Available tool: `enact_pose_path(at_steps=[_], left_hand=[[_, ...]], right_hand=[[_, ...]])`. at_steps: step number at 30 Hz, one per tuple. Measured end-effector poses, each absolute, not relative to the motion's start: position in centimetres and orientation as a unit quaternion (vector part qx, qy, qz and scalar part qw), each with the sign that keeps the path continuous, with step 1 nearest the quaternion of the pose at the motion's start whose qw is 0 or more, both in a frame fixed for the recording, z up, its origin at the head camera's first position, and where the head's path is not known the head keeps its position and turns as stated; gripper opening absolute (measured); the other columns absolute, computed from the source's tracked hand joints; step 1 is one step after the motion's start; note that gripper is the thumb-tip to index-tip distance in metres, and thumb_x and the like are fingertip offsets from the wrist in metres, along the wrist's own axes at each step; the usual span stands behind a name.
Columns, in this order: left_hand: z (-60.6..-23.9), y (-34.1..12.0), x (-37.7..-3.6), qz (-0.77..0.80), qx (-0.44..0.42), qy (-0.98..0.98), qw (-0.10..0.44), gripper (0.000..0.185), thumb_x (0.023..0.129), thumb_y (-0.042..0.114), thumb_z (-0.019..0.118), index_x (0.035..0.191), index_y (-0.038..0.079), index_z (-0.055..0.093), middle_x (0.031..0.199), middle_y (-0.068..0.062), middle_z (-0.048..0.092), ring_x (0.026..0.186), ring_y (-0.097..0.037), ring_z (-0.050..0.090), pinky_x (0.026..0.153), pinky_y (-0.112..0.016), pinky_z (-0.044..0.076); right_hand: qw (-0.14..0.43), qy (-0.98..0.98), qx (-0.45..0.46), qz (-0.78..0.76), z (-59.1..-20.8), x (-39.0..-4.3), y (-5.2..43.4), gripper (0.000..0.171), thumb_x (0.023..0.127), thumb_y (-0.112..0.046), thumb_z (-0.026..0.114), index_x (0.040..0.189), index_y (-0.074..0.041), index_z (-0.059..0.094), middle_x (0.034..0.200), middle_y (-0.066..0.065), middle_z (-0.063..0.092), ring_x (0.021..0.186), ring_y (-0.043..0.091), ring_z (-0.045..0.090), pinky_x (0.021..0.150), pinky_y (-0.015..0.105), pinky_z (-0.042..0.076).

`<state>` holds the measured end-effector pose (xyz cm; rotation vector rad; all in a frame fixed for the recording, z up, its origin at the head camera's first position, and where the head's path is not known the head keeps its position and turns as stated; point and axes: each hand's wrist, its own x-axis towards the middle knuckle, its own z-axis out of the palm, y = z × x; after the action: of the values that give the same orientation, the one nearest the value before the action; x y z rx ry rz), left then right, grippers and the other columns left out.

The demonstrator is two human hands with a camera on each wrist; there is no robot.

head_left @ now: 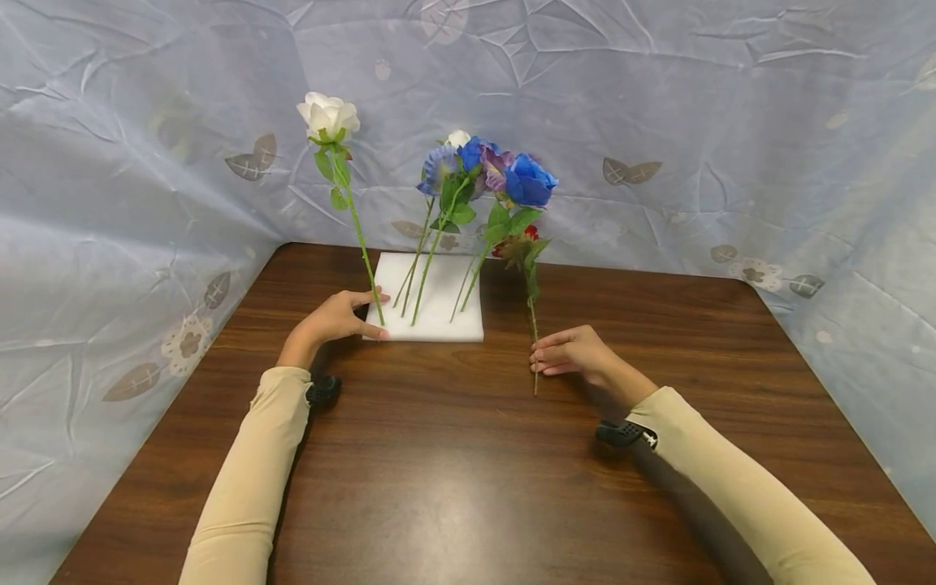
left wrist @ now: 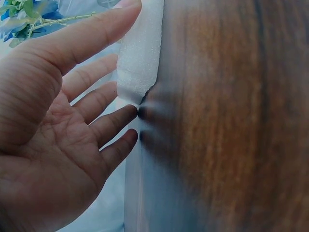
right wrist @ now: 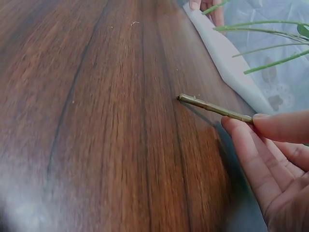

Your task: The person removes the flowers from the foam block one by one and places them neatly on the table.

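My right hand (head_left: 578, 355) pinches the lower stem of a red flower (head_left: 531, 233) between thumb and fingertips, to the right of a white foam block. In the right wrist view the bare end of that stem (right wrist: 212, 108) sticks out past the fingertips over the table. My left hand (head_left: 338, 317) touches the left end of the foam block (head_left: 449, 331), its fingers and thumb nearly straight. Several artificial flowers stand in the foam, among them a tall white rose (head_left: 329, 118) at the left, a pale blue flower (head_left: 440, 169) and a bright blue rose (head_left: 530, 180).
The foam lies near the back edge of a dark wooden table (head_left: 439, 455). A pale patterned cloth (head_left: 695, 106) hangs behind and around the table. Each wrist carries a black band, such as the right wristband (head_left: 617, 434).
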<state>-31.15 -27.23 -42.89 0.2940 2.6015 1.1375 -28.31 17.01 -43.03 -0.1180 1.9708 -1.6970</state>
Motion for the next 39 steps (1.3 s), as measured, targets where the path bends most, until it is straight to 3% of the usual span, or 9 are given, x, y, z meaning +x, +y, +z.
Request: enact_pose_path(at_steps=[24,39], left_hand=[[-43.1,-27.4,-31.2,0.396,0.112,0.901,0.138,0.078,0.082,0.029,0.087,0.151,0.016,0.053,0.165,-0.012,0.032,0.153,-0.038,0.029,0.120,-0.056,0.035],[-43.2,-27.3,-31.3,0.394,0.107,0.903,0.137,0.077,0.082,0.030,0.087,0.150,0.017,0.053,0.165,-0.011,0.033,0.154,-0.038,0.028,0.121,-0.056,0.034]], right_hand=[[0.263,0.764,-0.030,-0.589,-42.9,-28.7,14.3,0.031,0.093,0.005,0.068,0.119,0.021,0.064,0.081,0.009,0.078,0.069,0.014,0.075,0.064,0.027,0.063],[0.280,0.769,-0.032,-0.573,-42.9,-28.7,14.2,0.031,0.094,0.002,0.069,0.118,0.021,0.063,0.083,0.008,0.077,0.067,0.012,0.074,0.064,0.027,0.063]])
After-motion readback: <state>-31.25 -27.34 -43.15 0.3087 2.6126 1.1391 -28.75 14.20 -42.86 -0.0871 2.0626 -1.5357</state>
